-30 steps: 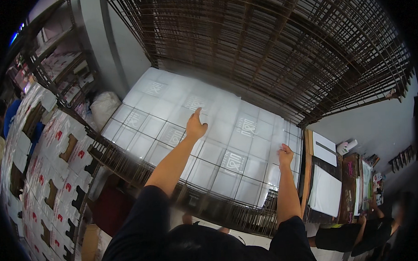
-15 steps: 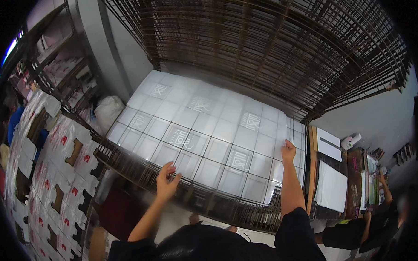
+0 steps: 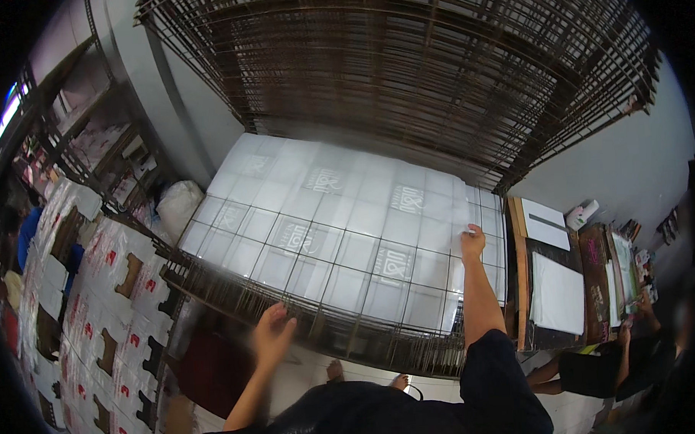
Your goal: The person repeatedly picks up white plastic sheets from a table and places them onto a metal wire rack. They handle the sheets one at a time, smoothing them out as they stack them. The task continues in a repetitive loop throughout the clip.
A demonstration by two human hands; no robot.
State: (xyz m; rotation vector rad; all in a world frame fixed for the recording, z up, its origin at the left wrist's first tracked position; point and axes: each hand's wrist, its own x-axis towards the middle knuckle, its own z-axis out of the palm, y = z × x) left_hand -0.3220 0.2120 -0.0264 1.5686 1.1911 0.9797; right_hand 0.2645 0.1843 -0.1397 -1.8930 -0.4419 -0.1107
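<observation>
White translucent plastic sheets (image 3: 340, 217) with pale printed emblems lie broad and flat before me. Dark thin wires of a rack (image 3: 353, 255) cross their nearer half in a grid. My left hand (image 3: 273, 330) is just off the rack's near edge, thumb and fingers apart, holding nothing and a little blurred. By the right edge of the sheets, my right hand (image 3: 473, 242) is closed, fingers bent together. What it grips there, wire or plastic, is hidden.
Many stacked wire racks (image 3: 404, 77) tilt up beyond the sheets. Wrapped cartons (image 3: 109, 302) pile up on the left, near a white bag (image 3: 180, 206). On the right, a dark table (image 3: 549, 286) bears a white padded sheet (image 3: 557, 292); another person (image 3: 598, 373) works past it.
My left hand has drawn back toward me from the rack's near edge. The right hand stays closed near the sheets' right edge. The whole view has shifted slightly.
</observation>
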